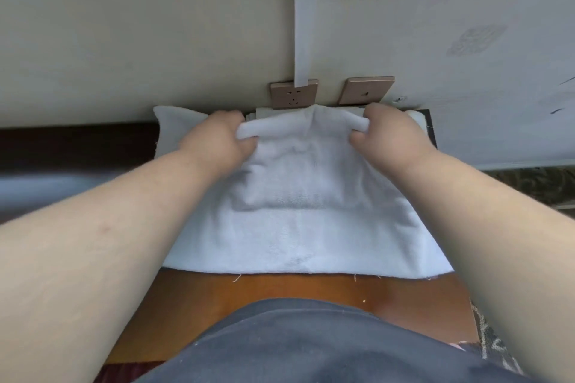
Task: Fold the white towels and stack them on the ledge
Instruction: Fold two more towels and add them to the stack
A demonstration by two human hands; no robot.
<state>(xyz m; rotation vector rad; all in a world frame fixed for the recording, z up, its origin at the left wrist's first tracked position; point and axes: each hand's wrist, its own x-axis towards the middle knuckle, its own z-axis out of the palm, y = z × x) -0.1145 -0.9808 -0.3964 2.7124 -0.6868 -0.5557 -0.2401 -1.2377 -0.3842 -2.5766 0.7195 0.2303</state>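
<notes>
Grey clothing [311,342] edges the wooden table [280,292], where the white towel [298,246] lies spread. Each hand, the left hand [217,137] and right hand [392,130], pinches a far corner, fingers curled round cloth. Apparently mid-fold; next, that far edge must meet the near hem squarely.

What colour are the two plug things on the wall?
The wall sockets are a coppery bronze-brown, seen in the head view, just above the towel.
</notes>
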